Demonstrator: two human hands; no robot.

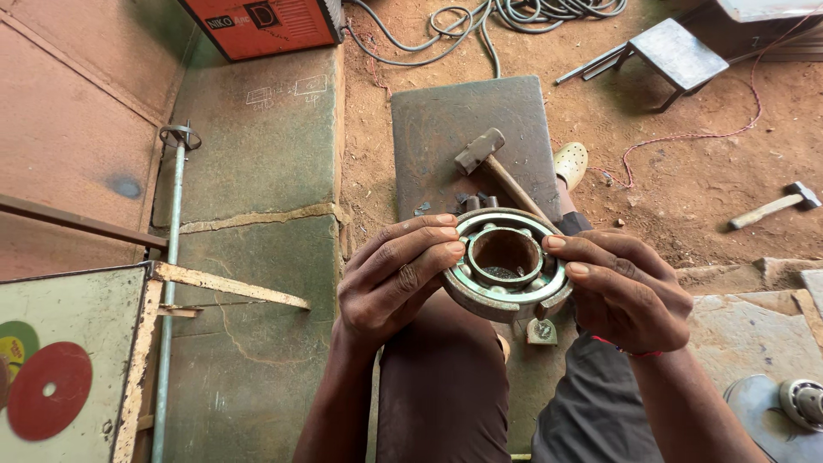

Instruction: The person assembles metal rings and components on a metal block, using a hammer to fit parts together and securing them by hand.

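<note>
I hold a large worn ball bearing (506, 261) up in front of me, between both hands. Its outer ring is rusty steel with green paint traces, and several steel balls show between the rings. My left hand (390, 279) grips its left side, fingers over the rim. My right hand (621, 287) holds the right side, thumb and fingertips on the ring. Behind the bearing, a hammer (490, 167) with a wooden handle lies on a dark metal plate (446, 129) on the ground.
An orange machine (261, 24) with cables (480, 21) stands at the top. A second hammer (776, 206) lies on the dirt at right, near a metal stool (677, 53). A steel pipe (171, 257) and red disc (47, 390) are at left. Another bearing (804, 401) sits bottom right.
</note>
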